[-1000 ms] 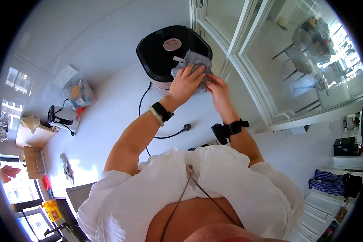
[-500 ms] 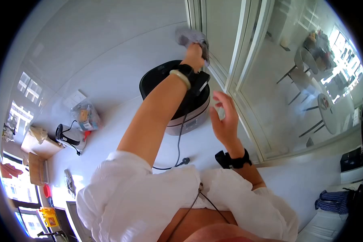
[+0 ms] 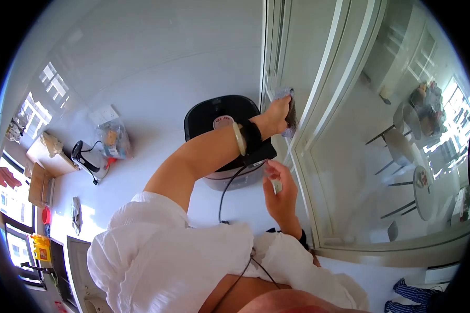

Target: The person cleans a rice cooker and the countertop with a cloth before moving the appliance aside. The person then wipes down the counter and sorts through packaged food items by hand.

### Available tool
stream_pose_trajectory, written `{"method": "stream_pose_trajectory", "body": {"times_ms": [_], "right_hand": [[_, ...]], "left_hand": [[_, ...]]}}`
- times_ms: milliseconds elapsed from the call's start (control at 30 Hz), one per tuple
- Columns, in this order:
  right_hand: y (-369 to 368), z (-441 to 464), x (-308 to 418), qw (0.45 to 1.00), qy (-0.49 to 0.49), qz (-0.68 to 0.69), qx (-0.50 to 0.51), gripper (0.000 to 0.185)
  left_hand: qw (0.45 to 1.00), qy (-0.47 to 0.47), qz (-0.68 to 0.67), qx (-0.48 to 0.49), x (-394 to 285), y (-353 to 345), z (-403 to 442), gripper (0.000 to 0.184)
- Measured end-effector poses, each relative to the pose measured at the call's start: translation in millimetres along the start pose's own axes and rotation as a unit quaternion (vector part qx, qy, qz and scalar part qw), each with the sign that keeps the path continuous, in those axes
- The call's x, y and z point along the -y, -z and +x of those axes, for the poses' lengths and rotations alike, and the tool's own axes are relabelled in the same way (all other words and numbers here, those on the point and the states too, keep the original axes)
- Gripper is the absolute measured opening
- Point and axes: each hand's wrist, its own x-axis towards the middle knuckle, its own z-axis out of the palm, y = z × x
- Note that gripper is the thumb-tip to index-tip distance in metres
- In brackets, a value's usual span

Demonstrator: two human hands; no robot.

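Note:
My left hand (image 3: 277,116) reaches across to the right, fingers closed on a grey cloth (image 3: 292,116) held against the frame of the glass sliding door (image 3: 310,99). Below that forearm stands a rice cooker (image 3: 203,113) with a black lid and a round pinkish badge; the arm hides part of it. My right hand (image 3: 282,195) is raised just in front of the cooker's right side, its fingers apart and slightly curled, with nothing seen in them.
A black cord (image 3: 223,203) runs in front of the cooker. On the left are a plastic bag of items (image 3: 114,141), a white and black kettle (image 3: 90,159), a wall socket (image 3: 105,113) and a cloth (image 3: 76,215). Through the glass, chairs and a round table (image 3: 422,182) show.
The left hand has carried the grey cloth off the cooker lid, up behind it, then right and down to the door frame. The right hand has let go of the cloth and moved lower.

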Motion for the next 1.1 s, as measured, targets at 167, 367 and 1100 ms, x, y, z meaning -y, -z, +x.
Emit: {"method": "stream_pose_trajectory", "body": {"times_ms": [167, 367, 1100], "right_hand": [[5, -12, 9, 0.999, -0.017, 0.007, 0.03, 0.037], [9, -29, 1, 0.998, -0.036, -0.009, 0.049, 0.038], [-17, -8, 25, 0.996, 0.058, 0.024, 0.062, 0.045]], "left_hand": [[0.937, -0.337, 0.07, 0.065, -117, -43, 61, 0.049], [0.845, -0.473, 0.232, 0.089, -210, -101, 24, 0.064], [0.79, -0.489, 0.358, 0.093, -159, -92, -5, 0.078]]}}
